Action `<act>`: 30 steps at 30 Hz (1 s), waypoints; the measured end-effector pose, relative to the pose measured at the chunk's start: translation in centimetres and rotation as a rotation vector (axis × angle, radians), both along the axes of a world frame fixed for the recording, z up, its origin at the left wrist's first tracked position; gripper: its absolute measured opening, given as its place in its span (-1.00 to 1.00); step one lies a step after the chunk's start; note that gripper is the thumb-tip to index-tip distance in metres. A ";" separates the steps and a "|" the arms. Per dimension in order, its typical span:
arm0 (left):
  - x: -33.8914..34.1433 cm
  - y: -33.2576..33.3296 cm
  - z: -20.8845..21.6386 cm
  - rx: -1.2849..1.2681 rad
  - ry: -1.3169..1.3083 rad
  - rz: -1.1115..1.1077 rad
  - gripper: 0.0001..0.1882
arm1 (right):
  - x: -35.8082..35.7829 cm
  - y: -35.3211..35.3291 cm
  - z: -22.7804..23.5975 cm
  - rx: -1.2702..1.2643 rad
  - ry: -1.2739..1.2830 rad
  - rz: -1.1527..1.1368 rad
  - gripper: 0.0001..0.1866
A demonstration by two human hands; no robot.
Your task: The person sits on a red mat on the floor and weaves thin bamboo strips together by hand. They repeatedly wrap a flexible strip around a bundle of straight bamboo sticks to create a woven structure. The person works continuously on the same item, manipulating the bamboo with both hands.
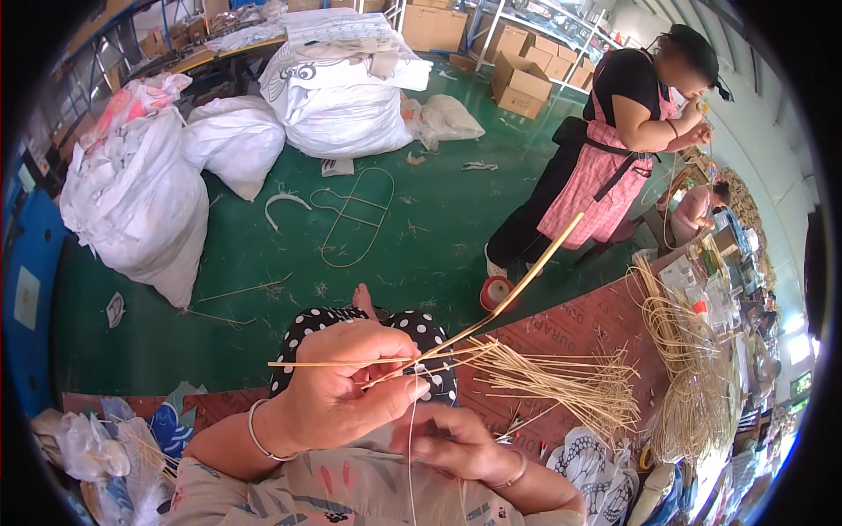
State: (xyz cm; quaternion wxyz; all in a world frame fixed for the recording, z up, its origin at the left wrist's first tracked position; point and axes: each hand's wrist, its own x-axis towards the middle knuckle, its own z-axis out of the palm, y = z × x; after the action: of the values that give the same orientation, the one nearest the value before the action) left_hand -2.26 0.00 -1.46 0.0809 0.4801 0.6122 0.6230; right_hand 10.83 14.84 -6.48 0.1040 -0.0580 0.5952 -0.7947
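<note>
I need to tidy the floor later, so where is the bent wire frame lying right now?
In the head view the bent wire frame lies flat on the green floor, left of centre, just below the big white sacks and left of the standing person in the pink apron.

The green floor point(421, 237) carried white sacks point(140, 202) at ten o'clock, a bent cane frame point(355, 215) centrally, cardboard boxes point(519, 83) at one o'clock.

Left hand point(346, 390) pinches a bundle of thin cane strips point(526, 368); right hand point(452, 443) below it
</note>
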 end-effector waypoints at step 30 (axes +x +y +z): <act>0.6 0.6 -0.7 -0.069 -0.534 -0.150 -0.83 | -4.3 4.4 6.3 0.847 0.775 -0.451 -0.64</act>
State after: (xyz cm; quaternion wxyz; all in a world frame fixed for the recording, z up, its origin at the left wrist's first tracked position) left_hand -1.65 0.60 -2.14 0.3017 0.3400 0.5527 0.6985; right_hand 6.51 19.25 -0.17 -0.2763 -0.1688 0.8512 -0.4131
